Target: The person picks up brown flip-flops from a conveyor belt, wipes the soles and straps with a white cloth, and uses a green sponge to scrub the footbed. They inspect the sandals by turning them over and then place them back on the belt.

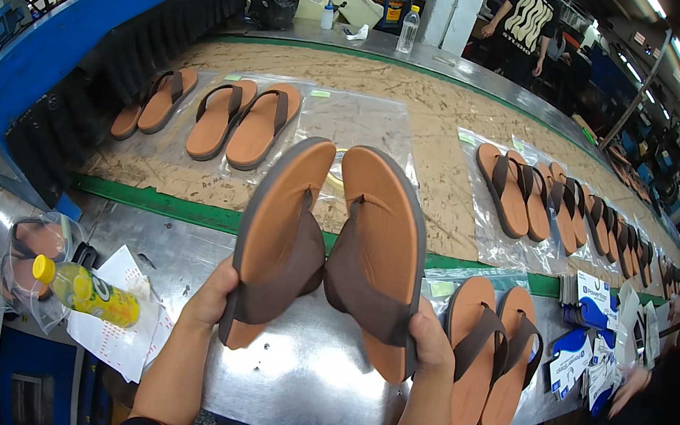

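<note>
Sandals (333,247) | held side by side | left hand (213,295) | right hand (431,341)

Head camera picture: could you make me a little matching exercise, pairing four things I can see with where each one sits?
Things:
1. left hand
2. right hand
3. yellow-capped bottle
4. clear water bottle

Places:
A. standing upright at the far end of the belt
B. gripping the heel of the right sandal
C. lying on papers, near left
D. gripping the heel of the left sandal

Pairs: 1-D, 2-B, 3-C, 4-A
</note>
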`<state>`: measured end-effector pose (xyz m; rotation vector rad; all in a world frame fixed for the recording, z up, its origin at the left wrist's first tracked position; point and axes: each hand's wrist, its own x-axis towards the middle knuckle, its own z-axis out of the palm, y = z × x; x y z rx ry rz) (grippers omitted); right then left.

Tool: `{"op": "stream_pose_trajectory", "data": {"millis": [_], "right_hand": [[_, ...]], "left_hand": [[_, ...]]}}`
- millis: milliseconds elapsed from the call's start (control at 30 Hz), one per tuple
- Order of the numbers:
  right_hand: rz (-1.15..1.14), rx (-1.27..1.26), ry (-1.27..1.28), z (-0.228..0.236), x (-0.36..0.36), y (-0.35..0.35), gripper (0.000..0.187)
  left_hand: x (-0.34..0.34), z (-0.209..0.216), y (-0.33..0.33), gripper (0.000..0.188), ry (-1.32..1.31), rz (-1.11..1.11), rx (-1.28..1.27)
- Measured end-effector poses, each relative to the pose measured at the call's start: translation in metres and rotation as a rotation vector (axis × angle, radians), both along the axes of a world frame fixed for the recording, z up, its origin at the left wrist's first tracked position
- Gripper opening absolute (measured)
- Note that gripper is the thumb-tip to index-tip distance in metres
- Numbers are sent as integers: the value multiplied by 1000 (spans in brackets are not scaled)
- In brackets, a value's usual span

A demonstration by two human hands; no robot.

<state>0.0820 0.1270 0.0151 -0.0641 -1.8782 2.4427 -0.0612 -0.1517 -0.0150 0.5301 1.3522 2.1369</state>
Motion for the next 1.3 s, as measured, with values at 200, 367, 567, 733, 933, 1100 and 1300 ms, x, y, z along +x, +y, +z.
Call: {"op": "stream_pose_trajectory", "data": {"millis": [200, 367, 567, 733, 933, 1100, 1300], "right_hand": [[-106, 620, 307, 8, -9, 2, 97], [-357, 993, 404, 10, -10, -11, 100], [-601, 1233, 677, -17, -27, -28, 109], [-646, 1173, 613, -33, -32, -36, 108], [-757, 761, 410, -61, -23, -28, 48], [-720, -354, 572, -16, -24, -27, 50], [-261, -953, 402, -10, -29, -45, 62]], "left_hand": [[-8, 9, 3, 100, 742, 171, -128], [-10, 9, 7, 112, 1117, 400, -211], [-5, -4, 13, 129, 1356, 620, -379], [-4, -27, 18, 120, 1218, 570, -435], [3, -32, 21, 80, 722, 629, -206], [-6, -2, 15, 68, 6, 524, 453], [-1, -8, 16, 64, -482, -26, 950]]}}
